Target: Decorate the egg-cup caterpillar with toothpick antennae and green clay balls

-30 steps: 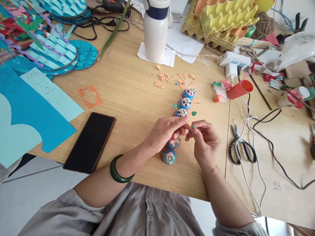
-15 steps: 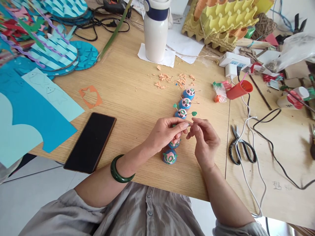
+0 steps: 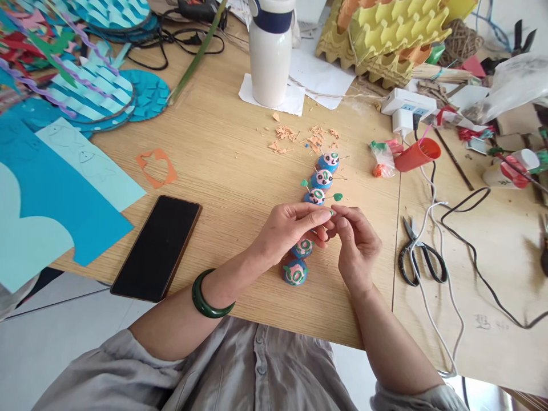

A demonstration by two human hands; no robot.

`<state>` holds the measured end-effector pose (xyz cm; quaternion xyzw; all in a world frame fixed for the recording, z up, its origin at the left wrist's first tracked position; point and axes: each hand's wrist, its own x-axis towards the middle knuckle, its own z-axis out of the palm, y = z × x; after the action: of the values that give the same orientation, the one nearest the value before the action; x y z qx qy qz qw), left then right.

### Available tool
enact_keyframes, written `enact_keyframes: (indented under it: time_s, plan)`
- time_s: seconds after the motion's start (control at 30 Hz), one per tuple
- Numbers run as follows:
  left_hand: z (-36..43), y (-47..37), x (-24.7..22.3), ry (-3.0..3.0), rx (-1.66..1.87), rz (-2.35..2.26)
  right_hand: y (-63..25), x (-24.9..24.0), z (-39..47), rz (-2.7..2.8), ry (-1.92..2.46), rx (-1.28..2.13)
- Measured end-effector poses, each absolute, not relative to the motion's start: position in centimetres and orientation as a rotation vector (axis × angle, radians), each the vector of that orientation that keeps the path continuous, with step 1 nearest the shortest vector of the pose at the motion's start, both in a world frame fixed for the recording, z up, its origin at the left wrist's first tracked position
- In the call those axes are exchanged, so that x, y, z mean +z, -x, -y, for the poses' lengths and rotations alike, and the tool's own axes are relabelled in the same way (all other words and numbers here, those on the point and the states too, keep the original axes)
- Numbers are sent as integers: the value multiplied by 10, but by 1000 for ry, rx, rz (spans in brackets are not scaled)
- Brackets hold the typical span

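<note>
My left hand [image 3: 291, 228] is closed, its thumb and forefinger pinching a small piece of green clay [image 3: 331, 213]. The bent fingertips of my right hand [image 3: 358, 242] meet the same piece from the other side; most of it is hidden by fingers. Beneath and around the hands runs a row of blue balls with pink and green clay faces. The nearest ball [image 3: 295, 272] lies in front of my left hand. Beyond the hands, a ball with two green leaf-like tips on sticks [image 3: 316, 197] stands before two more with bare sticks [image 3: 321, 179].
Left of my arms lie a phone [image 3: 157, 248] and blue paper [image 3: 81, 200]. A white bottle [image 3: 269, 63] stands behind orange crumbs [image 3: 286, 133]. To the right are scissors [image 3: 422, 251], cables, a red cup [image 3: 417, 154] and a bagged clay lump [image 3: 382, 160]. Yellow egg trays [image 3: 398, 34] sit at the back.
My right fingertips have come in to meet the green clay at my left fingertips. My left fingers have shifted slightly, uncovering more of the second-nearest ball.
</note>
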<state>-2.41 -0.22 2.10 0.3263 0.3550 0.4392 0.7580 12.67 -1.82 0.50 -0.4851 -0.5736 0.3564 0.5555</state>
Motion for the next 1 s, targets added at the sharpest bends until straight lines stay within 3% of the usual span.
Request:
enact_keyframes:
  time_s: [0.53, 0.8, 1.0]
  plan:
    - [3, 21, 20, -706, 995, -795, -127, -3, 19, 1251, 1148, 863]
    - [4, 23, 17, -808, 978, -843, -129, -1, 18, 1376, 1204, 739]
    - [6, 24, 19, -894, 966, -884, -135, -7, 19, 1573, 1165, 445]
